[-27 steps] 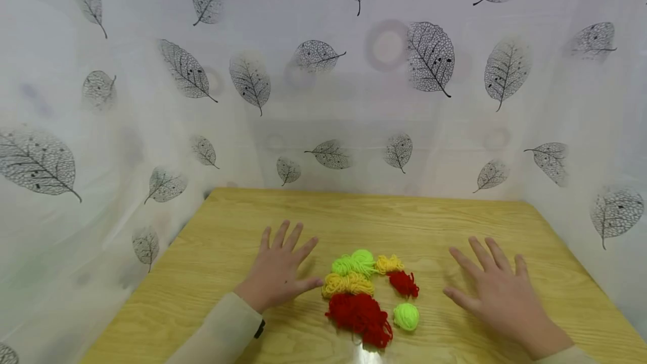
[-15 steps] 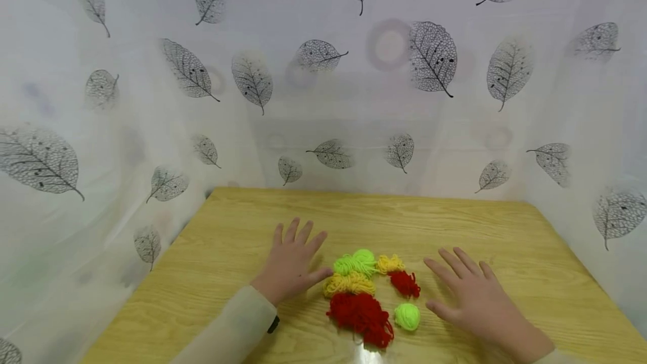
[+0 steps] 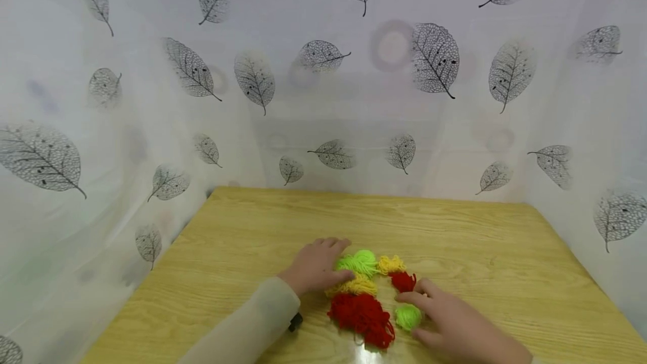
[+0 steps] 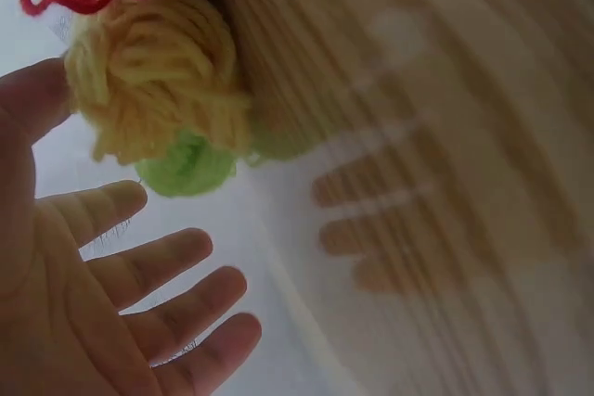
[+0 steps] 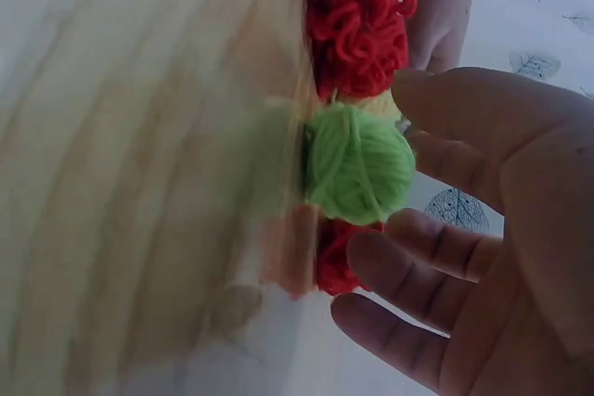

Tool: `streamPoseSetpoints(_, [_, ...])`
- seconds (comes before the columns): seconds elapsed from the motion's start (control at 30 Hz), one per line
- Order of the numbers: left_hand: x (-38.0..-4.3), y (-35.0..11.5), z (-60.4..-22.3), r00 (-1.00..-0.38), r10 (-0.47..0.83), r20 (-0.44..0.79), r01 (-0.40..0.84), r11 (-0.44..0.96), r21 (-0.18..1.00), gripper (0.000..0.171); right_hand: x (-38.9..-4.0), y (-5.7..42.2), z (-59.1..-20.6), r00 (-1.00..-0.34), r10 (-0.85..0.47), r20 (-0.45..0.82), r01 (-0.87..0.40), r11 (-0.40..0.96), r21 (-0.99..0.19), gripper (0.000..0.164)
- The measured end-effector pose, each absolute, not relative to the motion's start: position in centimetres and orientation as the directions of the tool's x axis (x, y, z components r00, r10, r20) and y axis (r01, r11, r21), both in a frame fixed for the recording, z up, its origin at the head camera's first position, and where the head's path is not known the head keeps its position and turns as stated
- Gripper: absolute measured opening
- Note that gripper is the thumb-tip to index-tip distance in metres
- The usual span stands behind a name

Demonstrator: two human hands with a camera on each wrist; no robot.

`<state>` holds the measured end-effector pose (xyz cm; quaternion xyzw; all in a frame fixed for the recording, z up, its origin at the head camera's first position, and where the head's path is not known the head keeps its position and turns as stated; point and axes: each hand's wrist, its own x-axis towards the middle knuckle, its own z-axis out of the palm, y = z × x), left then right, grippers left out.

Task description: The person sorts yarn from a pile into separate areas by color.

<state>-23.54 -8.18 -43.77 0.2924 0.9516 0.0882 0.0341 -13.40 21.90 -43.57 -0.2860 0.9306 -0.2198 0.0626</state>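
Observation:
Small bundles of yarn lie close together on the wooden table. In the head view, my left hand (image 3: 314, 267) is at the left side of a green yarn bundle (image 3: 361, 263) and a yellow yarn bundle (image 3: 361, 285), its fingers partly over them. The left wrist view shows those fingers (image 4: 176, 271) extended and spread beside the yellow bundle. My right hand (image 3: 450, 322) comes in from the right, thumb and fingers around a small green yarn ball (image 3: 407, 317) without a visible grip. Nearby are a large red yarn bundle (image 3: 361, 319) and a small red one (image 3: 402, 281).
A small yellow yarn bundle (image 3: 391, 265) lies behind the small red one. The wooden table (image 3: 303, 212) reaches back to a pale curtain (image 3: 283, 89) printed with dark leaves, which also hangs at both sides.
Both hands have moved inward to the yarn, the left hand rightward to the green and yellow bundles, the right hand leftward to the small green ball. The yarn stays in place.

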Motion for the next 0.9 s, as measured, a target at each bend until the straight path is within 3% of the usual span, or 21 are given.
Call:
streamPoseSetpoints(0.33, [-23.8, -7.2, -44.0, -0.848, 0.519, -0.107, 0.449, 0.812, 0.374, 0.077, -13.6, 21.0, -44.3, -0.811, -0.564, -0.155, -0.411, 0.738, -0.535, 0.039])
streamPoseSetpoints(0.47, [-24.2, -6.9, -44.0, -0.852, 0.507, -0.130, 0.414, 0.806, 0.423, 0.075, -13.6, 20.9, -44.3, -0.802, -0.577, -0.156, -0.425, 0.734, -0.530, 0.038])
streamPoseSetpoints(0.7, [-24.7, -6.7, -44.3, -0.874, 0.457, -0.164, 0.336, 0.814, 0.473, 0.052, -13.6, 20.9, -44.1, -0.793, -0.588, -0.159, -0.424, 0.721, -0.549, 0.035])
streamPoseSetpoints(0.9, [-24.6, -7.5, -45.0, -0.881, 0.439, -0.176, 0.259, 0.760, 0.596, 0.047, -13.4, 21.5, -43.4, -0.822, -0.560, -0.098, -0.407, 0.700, -0.587, 0.033])
